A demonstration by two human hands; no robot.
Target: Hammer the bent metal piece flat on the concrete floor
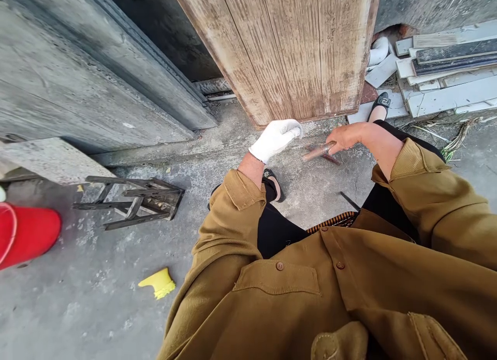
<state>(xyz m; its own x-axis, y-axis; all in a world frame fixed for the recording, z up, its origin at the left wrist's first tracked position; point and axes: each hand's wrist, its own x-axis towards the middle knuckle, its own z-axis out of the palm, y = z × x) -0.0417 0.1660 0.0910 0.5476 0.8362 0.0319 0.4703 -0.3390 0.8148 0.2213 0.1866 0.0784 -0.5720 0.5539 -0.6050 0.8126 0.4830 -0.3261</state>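
Observation:
My left hand, in a white glove, is held out in front of the wooden door panel's bottom edge. Its fingers are curled together, and what they hold, if anything, I cannot make out. My bare right hand is closed around a short brown stick-like handle, whose blunt end points left toward the glove. Just below the handle shows a thin reddish-brown piece; whether it belongs to the handle or lies on the ground I cannot tell. The brown plank panel stands upright beyond both hands.
A small wooden stool lies on its side on the concrete floor at left. Near it are a red bucket and a yellow scrap. Stacked boards and tiles lie at right, beside a white pipe elbow. A grey door stands at upper left.

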